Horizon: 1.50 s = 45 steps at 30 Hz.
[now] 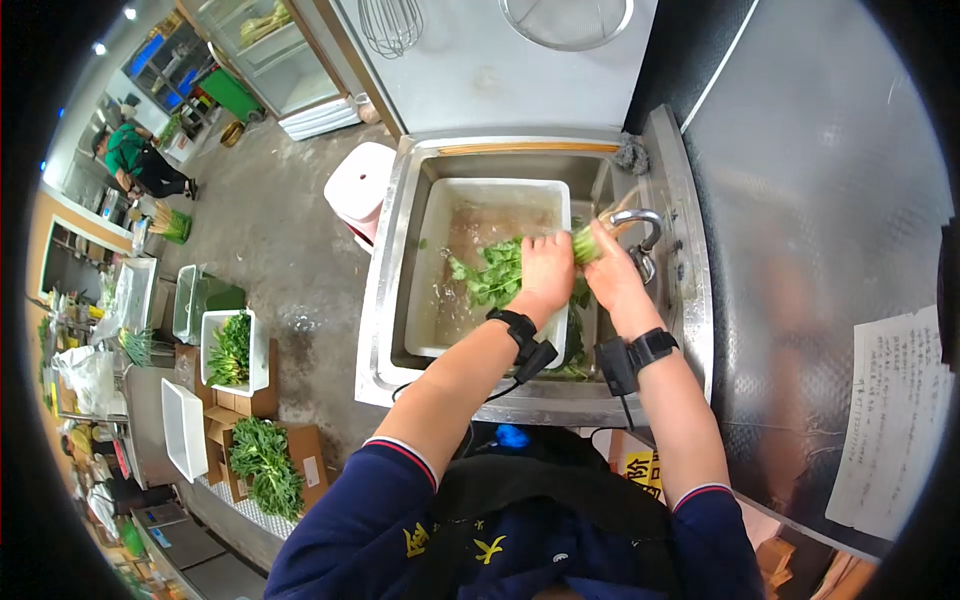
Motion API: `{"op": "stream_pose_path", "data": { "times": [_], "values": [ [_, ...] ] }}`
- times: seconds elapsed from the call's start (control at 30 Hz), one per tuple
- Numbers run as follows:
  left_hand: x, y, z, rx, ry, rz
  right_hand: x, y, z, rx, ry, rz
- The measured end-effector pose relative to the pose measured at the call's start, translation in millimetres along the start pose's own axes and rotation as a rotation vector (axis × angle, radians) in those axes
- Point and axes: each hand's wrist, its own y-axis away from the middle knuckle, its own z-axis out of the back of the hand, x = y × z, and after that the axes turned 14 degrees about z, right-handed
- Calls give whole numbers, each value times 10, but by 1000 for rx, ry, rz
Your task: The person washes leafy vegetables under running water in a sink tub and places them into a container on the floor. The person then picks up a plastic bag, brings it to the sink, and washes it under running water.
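Observation:
A bunch of leafy greens, looking like cilantro or Chinese celery, lies across the right rim of a white plastic tub. Its leaves hang over the water in the tub, and its pale stems and roots point toward the curved faucet. My left hand is closed around the bunch, above the tub's right side. My right hand is closed on the stems, just below the faucet. The tub sits inside a steel sink. More green leaves lie beside the tub, partly hidden under my arms.
A metal counter with a handwritten sheet adjoins the sink on the right. A pink-and-white bin stands left of it. Farther left are a white crate of greens and a cardboard box. Another person stands far off.

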Motion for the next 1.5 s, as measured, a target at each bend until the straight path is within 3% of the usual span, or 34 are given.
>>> {"op": "stream_pose_path", "data": {
  "times": [0.07,0.2,0.23,0.37,0.47,0.6,0.67,0.73,0.97,1.13,1.23,1.33,1.37,1.5],
  "values": [
    [-17,82,-57,-91,-175,-112,-164,-121,-24,-98,290,134],
    [-28,213,-13,-83,-146,-192,-180,-169,-38,-247,299,185],
    [-24,262,38,71,-124,-123,-163,-183,3,-233,291,177],
    [61,336,417,88,7,118,-31,-265,70,-128,158,180],
    [153,192,613,35,106,102,39,-211,-79,-43,138,225],
    [69,-46,366,75,160,-38,-40,-227,-104,77,32,101],
    [35,-105,240,-54,87,-99,-90,-233,-90,99,-8,102],
    [12,-161,239,256,-52,28,-119,-221,-91,59,-47,110],
    [-37,-168,192,346,-176,66,0,-114,-67,90,-64,32],
    [-39,-49,132,47,-337,-47,-263,-264,86,-34,74,42],
    [-61,47,78,14,-384,-96,-292,-220,-40,-303,32,63],
    [-35,138,42,-61,-269,-52,-249,-154,-68,-182,-10,83],
    [-34,140,76,131,-219,7,-239,-135,-44,-135,0,125],
    [-60,195,294,63,-104,69,-228,-135,-46,-58,26,188]
  ]
}}
